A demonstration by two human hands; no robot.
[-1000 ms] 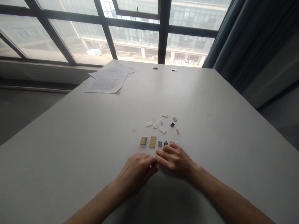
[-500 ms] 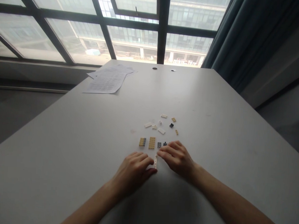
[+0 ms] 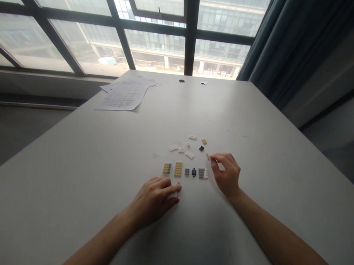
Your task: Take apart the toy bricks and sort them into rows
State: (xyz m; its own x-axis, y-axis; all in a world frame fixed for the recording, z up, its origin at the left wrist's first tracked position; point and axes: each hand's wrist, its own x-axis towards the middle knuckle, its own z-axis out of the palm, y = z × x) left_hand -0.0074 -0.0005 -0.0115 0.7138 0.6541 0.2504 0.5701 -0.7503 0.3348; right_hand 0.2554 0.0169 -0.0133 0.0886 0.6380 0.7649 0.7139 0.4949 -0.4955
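My left hand (image 3: 159, 196) rests on the near part of the table, thumb and forefinger closed on a narrow whitish building-block plate (image 3: 178, 183), mostly covered by the fingers. My right hand (image 3: 227, 173) reaches forward, its thumb and forefinger pinched at a small tan plate (image 3: 207, 155). Between the hands runs a row of toy bricks: a tan and grey brick (image 3: 167, 168), a tan studded plate (image 3: 178, 169), a small grey brick (image 3: 187, 172), a dark piece with pegs (image 3: 194, 172) and a grey plate (image 3: 201, 173) with a white plate (image 3: 206, 173) beside it.
Behind the row lie loose pieces: white tiles (image 3: 189, 155), a white studded plate (image 3: 192, 137), a tan plate (image 3: 204, 141) and a black piece (image 3: 201, 148). Printed sheets (image 3: 122, 97) lie at the far left of the white table (image 3: 267, 152), before the window.
My right hand has moved right and forward from the whitish plate to the small tan plate, uncovering the row's right end. My left hand, still at the whitish plate, has shifted slightly left.
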